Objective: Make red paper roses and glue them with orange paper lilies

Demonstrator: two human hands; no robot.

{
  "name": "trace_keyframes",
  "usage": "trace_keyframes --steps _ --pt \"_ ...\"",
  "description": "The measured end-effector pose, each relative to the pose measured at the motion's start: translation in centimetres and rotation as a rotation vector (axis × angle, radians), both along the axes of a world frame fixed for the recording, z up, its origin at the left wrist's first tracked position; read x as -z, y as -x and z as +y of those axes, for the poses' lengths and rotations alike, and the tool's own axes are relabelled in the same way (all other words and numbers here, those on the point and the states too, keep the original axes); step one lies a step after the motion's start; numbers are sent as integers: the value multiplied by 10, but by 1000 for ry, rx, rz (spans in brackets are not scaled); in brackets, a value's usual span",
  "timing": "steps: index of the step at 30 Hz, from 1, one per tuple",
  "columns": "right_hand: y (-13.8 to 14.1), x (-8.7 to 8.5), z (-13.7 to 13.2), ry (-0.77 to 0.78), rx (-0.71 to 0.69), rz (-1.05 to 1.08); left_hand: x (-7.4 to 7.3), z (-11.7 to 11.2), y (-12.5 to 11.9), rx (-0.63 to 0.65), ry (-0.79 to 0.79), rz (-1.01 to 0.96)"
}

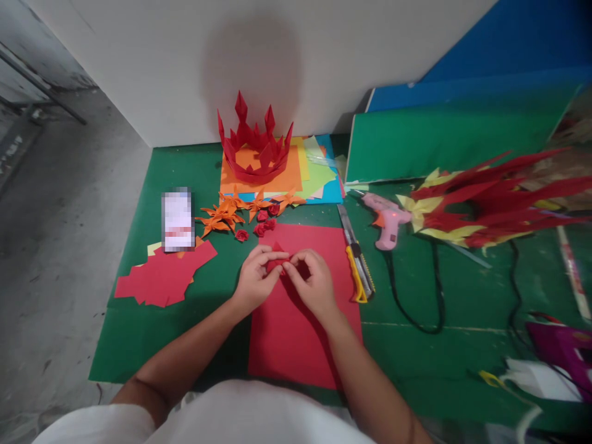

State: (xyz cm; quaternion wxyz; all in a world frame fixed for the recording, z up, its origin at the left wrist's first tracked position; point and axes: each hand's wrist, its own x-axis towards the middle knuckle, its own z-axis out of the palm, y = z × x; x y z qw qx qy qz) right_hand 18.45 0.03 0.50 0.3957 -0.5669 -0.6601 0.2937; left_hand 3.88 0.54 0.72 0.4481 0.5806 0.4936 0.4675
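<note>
Both hands meet over a red paper sheet [305, 333] on the green table. Between my left hand [259, 274] and my right hand [312, 280] is a small piece of folded red paper [276, 264], pinched by the fingers of each. Much of that piece is hidden by the fingers, so its exact shape is unclear. Just beyond the hands lie several small red paper roses [263, 227]. Orange folded paper flowers [222, 216] form a cluster behind and left of the roses.
A red paper crown [254, 166] stands on stacked coloured paper [319, 179] at the back. Right of the sheet lie a yellow utility knife [357, 265] and a pink glue gun [386, 219] with its cord. Red paper pieces [161, 277] and a phone [178, 219] lie left.
</note>
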Motion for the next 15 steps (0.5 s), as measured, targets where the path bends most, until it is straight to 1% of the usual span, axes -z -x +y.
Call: trace_keyframes --steps 3,6,8,10,15 --pt "0 0 0 31 30 43 0 0 0 -1 1 -6" --pt "-2 -2 1 54 -12 74 1 0 1 26 19 -57" --pt "-4 -4 1 78 -49 113 2 -1 1 55 67 -126" --pt "-5 -6 2 109 -64 164 3 -1 0 80 97 -155" --pt "-5 -10 2 148 -73 227 4 1 -2 67 115 -218"
